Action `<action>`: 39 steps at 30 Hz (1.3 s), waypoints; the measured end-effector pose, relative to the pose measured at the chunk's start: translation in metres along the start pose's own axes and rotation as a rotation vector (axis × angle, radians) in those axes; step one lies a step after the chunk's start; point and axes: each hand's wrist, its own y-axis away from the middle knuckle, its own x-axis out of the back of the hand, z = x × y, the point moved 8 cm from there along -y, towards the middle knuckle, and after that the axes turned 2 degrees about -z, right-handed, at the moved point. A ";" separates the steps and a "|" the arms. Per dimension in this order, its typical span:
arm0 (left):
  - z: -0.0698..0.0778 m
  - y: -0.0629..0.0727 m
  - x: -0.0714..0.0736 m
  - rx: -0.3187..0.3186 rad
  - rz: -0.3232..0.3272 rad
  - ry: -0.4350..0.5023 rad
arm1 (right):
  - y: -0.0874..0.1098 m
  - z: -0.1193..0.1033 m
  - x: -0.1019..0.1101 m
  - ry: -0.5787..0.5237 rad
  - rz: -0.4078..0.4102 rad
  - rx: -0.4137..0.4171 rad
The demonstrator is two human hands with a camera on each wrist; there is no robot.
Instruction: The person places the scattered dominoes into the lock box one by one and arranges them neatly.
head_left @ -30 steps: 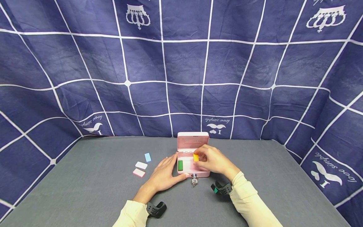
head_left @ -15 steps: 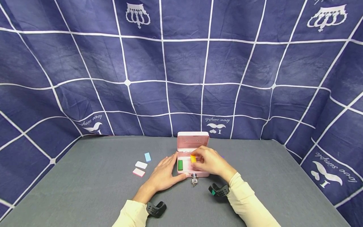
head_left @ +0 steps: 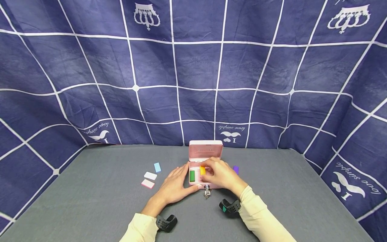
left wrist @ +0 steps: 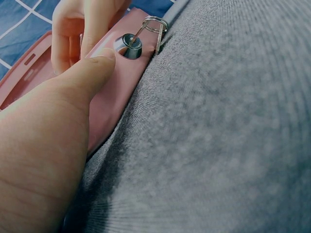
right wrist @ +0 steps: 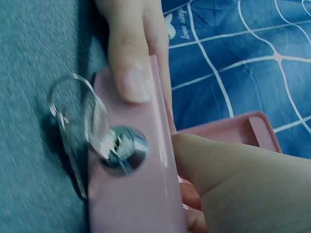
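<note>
Green block (head_left: 192, 176) is parked in the pink box (left wrist: 112, 99), yellow block (head_left: 202, 170) is pinched there by right fingers (head_left: 208, 162), left fingers (head_left: 180, 171) straight, four blocks (head_left: 150, 176) left outside.

I record the right hand (head_left: 222, 173) and its yellow block (head_left: 202, 170) shifted toward the left hand (head_left: 174, 188); a purple block (head_left: 236, 170) now shows beside the right hand.
</note>
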 end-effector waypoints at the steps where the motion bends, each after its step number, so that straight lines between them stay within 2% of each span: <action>1: 0.000 0.000 0.000 0.004 -0.002 0.000 | 0.000 -0.001 -0.001 -0.001 -0.003 0.000; 10: -0.001 0.001 0.001 0.008 -0.011 0.009 | -0.001 -0.009 -0.005 -0.056 -0.001 0.030; 19: -0.003 0.004 0.002 0.017 -0.007 0.011 | -0.005 -0.008 -0.011 -0.099 -0.001 0.016; 30: 0.001 0.002 -0.001 0.003 -0.001 0.016 | -0.009 -0.001 -0.018 -0.109 -0.108 -0.128; 39: 0.001 0.000 0.000 0.011 -0.007 0.012 | -0.010 0.002 -0.018 -0.105 -0.129 -0.158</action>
